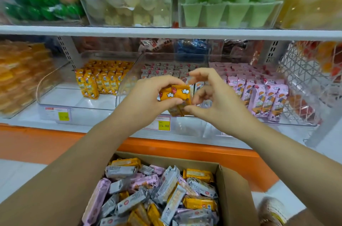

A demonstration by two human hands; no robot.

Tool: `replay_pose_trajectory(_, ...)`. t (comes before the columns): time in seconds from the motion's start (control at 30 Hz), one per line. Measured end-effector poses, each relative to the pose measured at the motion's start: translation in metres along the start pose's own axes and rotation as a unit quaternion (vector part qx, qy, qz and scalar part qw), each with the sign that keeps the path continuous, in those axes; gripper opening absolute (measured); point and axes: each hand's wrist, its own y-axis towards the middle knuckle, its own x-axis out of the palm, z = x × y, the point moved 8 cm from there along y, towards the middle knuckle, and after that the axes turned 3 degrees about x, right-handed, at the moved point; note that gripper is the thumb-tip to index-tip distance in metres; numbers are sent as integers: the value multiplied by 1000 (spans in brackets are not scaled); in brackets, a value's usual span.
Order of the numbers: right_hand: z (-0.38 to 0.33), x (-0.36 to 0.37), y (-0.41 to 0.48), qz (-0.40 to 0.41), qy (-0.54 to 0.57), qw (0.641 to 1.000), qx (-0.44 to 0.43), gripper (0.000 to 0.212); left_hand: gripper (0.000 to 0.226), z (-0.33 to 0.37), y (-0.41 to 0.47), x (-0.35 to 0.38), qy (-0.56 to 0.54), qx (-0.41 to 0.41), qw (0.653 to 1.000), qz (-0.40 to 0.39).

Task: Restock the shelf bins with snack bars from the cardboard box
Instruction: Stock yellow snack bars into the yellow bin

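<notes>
Within left hand [146, 96] — snack bars [178, 97], lengthwise upright

1. The bare left arm [74, 170] and right arm [277, 151] reach up from the bottom corners and meet mid-frame.
2. The left hand [148, 96] wraps fingers and thumb round a few orange snack bars [180, 96].
3. The right hand [212, 101] pinches them from the right side, with its pointer finger lifted.

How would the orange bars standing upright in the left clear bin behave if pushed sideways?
Probably they tip like dominoes: the orange bars stand on narrow ends in the clear bin. Likely light: the left hand holds two similar bars with fingertips. Glossy wrappers may slide easily.
</notes>
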Motion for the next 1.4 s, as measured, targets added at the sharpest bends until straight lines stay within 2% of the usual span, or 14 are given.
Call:
replay_pose_trajectory(0.07,1,8,6,-20,2,1000,-12,59,31,-10,1,-14,27,-5,999,30)
replay_pose_trajectory(0.23,-8,32,39,-12,-43,998,-33,39,31,-44,-7,-79,29,-42,986,161)
replay_pose_trajectory(0.43,-18,73,94,-19,-75,996,-37,30,31,-107,-10,-117,81,-108,968,212)
replay_pose_trajectory(0.57,-8,99,124,-43,-83,996,-11,33,33,-152,-3,-116,115,-144,967,175)
replay_pose_trajectory(0.73,15,123,158,-65,-80,994,29,37,39,-210,25,-95,144,-192,968,76)
replay_pose_trajectory(0.83,30,134,172,-78,-69,993,50,42,45,-234,45,-69,158,-208,965,-16)
replay_pose_trajectory(0.93,43,141,180,-100,-58,991,67,46,48,-254,59,-42,157,-207,961,-99)
replay_pose_trajectory(1.03,53,145,185,-114,-49,990,72,48,45,-271,68,-23,162,-188,958,-143)
replay_pose_trajectory(1.13,59,146,189,-118,-43,989,75,48,43,-283,74,-13,178,-178,956,-150)
replay_pose_trajectory(1.3,66,146,189,-117,-29,989,82,49,45,-290,80,-15,172,-170,968,-75)
replay_pose_trajectory(1.4,68,149,186,-123,-26,988,86,53,46,-293,75,-13,180,-164,967,-73)
